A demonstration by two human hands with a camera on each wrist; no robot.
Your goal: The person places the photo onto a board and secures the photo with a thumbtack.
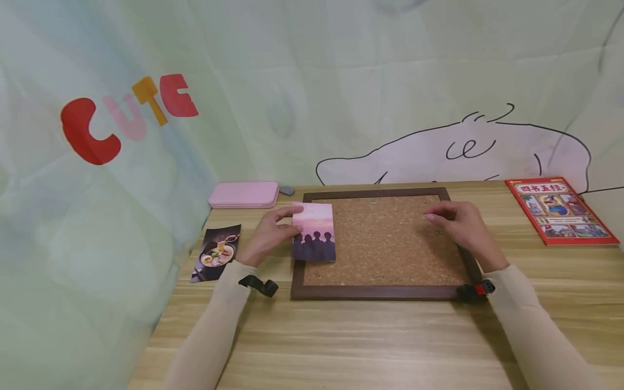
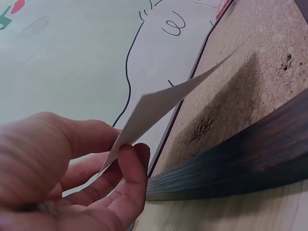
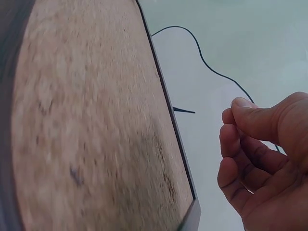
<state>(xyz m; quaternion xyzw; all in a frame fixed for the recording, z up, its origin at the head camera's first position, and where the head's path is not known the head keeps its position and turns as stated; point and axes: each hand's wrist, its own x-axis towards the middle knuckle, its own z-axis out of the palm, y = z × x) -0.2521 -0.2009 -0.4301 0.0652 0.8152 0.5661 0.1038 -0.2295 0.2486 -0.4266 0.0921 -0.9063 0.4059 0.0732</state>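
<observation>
My left hand (image 1: 273,233) pinches the left edge of a photo print (image 1: 314,230) with a pink sky and dark silhouettes of people. The print hangs tilted over the left side of a corkboard (image 1: 375,244) with a dark wooden frame, and casts a shadow on the cork. From the left wrist view, the pale back of the print (image 2: 149,110) shows between thumb and fingers. Above the board's right side my right hand (image 1: 460,222) has thumb and forefinger tips together. A tiny pale spot shows at those tips; I cannot tell what it is.
A food photo (image 1: 218,253) showing a bowl lies left of the board. Behind it are a pink case (image 1: 244,195) and a small grey object (image 1: 286,190). A red-bordered book (image 1: 560,211) lies at the right. A printed cloth (image 1: 273,108) hangs behind the wooden table (image 1: 351,336).
</observation>
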